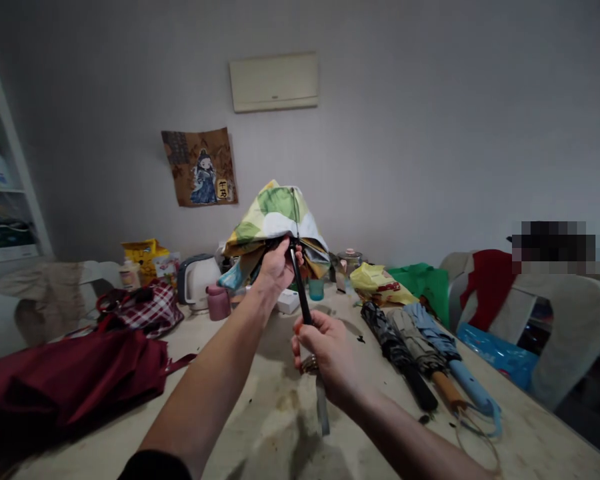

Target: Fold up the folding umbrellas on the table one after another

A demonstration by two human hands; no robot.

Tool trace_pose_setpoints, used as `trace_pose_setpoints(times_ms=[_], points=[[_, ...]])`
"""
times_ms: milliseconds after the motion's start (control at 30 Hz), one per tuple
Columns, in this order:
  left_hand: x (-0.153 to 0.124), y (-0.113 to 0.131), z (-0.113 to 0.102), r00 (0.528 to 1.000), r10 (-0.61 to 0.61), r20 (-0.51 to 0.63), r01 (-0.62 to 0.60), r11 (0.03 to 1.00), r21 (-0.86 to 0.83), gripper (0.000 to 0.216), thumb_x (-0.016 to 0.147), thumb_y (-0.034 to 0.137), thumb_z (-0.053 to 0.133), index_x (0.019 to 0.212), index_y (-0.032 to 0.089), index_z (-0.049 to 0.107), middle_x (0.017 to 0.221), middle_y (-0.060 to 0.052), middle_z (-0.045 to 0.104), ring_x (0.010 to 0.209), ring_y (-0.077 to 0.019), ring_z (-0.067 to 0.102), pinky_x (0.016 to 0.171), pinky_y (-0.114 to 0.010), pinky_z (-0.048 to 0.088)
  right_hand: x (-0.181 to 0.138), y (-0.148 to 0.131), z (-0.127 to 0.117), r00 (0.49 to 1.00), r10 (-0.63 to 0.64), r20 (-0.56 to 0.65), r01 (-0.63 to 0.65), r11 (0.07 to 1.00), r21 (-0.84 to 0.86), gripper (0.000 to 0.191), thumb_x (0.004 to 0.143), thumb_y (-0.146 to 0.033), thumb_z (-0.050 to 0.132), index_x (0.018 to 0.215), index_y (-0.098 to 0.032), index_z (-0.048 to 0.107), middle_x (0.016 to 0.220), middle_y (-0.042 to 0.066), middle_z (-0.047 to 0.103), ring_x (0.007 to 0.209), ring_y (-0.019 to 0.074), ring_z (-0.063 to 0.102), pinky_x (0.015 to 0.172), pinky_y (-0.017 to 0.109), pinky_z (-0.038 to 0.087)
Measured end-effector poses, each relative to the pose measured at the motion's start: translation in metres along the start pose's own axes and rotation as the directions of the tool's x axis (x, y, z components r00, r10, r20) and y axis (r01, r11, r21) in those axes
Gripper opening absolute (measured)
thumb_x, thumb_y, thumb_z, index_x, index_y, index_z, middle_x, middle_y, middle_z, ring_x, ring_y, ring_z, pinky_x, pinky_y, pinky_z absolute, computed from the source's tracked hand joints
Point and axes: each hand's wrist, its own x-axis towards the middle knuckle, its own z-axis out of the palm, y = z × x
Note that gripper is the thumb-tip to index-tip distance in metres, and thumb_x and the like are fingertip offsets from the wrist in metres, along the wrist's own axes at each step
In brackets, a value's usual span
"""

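A green, yellow and white umbrella, its canopy partly folded and pointing away from me, is held up over the table. My right hand is closed around its handle at the lower end of the black shaft, and a grey wrist strap dangles below. Farther up, my left hand grips the shaft just under the canopy, where its fingers are partly hidden by cloth and ribs.
Folded black, grey and blue umbrellas lie at the right. A dark red umbrella and a plaid one lie at the left. Behind stand a kettle, a pink jar and a yellow bag.
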Motion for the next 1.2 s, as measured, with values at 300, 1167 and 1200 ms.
trace_pose_setpoints(times_ms=[300, 1167, 1200], points=[[0.008, 0.024, 0.029, 0.982, -0.054, 0.179, 0.077, 0.989, -0.127, 0.025, 0.092, 0.016, 0.048, 0.07, 0.01, 0.06, 0.058, -0.004, 0.06, 0.047, -0.009, 0.056, 0.046, -0.017, 0.045, -0.015, -0.02, 0.0, 0.999, -0.042, 0.005, 0.042, 0.992, 0.116, 0.02, 0.061, -0.029, 0.059, 0.074, -0.016, 0.051, 0.049, -0.005, 0.054, 0.037, 0.006, 0.044, 0.038, 0.016, 0.033], [-0.034, 0.059, 0.061, 0.966, -0.063, 0.25, 0.106, 0.981, -0.163, 0.026, 0.093, 0.023, 0.045, 0.072, 0.012, 0.056, 0.06, -0.002, 0.051, 0.046, -0.0075, 0.048, 0.047, -0.02, 0.042, -0.016, -0.012, -0.002, 0.914, -0.248, 0.321, 0.091, 0.897, 0.432, 0.011, 0.068, -0.019, 0.058, 0.078, -0.016, 0.053, 0.048, -0.002, 0.054, 0.035, 0.0077, 0.045, 0.038, 0.017, 0.033], [-0.029, 0.06, 0.062, 0.972, -0.077, 0.221, 0.113, 0.981, -0.157, 0.024, 0.092, 0.022, 0.045, 0.072, 0.012, 0.055, 0.059, -0.002, 0.05, 0.046, -0.0078, 0.047, 0.046, -0.02, 0.041, -0.015, -0.015, -0.001, 0.927, -0.254, 0.275, 0.129, 0.906, 0.403, 0.011, 0.069, -0.019, 0.059, 0.077, -0.016, 0.053, 0.049, -0.002, 0.055, 0.036, 0.008, 0.046, 0.038, 0.017, 0.034]])
